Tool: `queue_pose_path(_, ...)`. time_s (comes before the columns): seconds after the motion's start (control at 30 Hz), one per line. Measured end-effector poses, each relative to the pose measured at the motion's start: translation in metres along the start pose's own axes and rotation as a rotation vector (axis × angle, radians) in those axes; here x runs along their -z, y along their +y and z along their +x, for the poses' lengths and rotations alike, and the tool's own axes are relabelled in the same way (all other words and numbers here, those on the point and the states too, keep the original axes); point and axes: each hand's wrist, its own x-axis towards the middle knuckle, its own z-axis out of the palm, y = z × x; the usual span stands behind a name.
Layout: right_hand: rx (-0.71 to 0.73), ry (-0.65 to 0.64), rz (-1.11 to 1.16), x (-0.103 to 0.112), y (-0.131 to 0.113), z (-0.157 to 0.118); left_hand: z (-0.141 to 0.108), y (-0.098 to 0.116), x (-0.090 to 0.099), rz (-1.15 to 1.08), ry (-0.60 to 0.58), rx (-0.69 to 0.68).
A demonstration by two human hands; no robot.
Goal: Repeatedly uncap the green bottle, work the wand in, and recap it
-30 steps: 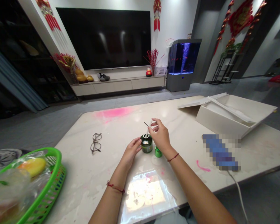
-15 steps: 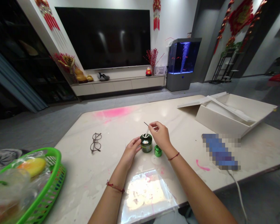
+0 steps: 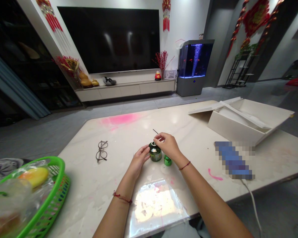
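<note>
A dark green glass bottle (image 3: 155, 155) stands upright on the table, its white-rimmed mouth at the top. My left hand (image 3: 138, 159) holds its left side, thumb and fingers around the glass. Over the mouth, my right hand (image 3: 167, 142) is closed in a pinch, its fingertips at the rim. What they pinch is mostly hidden; it is a narrow white stick. A thin dark stick (image 3: 155, 131) shows just beyond those fingers; whether it touches them I cannot tell. The shiny green ribbed cap (image 3: 167, 160) sits beside the bottle, below my right hand.
Eyeglasses (image 3: 102, 151) lie to the left, and a green plastic basket (image 3: 62, 172) with bagged things stands at the near left. An open white box (image 3: 234, 130) is at the back right. Nearer lies a blurred-out blue object (image 3: 234, 161) with a white cable (image 3: 253, 201).
My right hand has moved down and slightly left to the bottle mouth. The white stick, visible above the rim before, is now mostly hidden. My left hand stays on the bottle.
</note>
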Motion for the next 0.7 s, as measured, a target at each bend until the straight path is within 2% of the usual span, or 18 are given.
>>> queue_pose_path(0.2, -0.001, -0.046, -0.039, -0.0032, -0.0007, -0.0028, 0.0005, -0.0002, 0.0001, 0.011, -0.013, 0.006)
queue_pose_path(0.7, 0.016, -0.064, -0.061, 0.0008, 0.0008, -0.0007, -0.0028, 0.0006, -0.0008, 0.009, -0.032, -0.022)
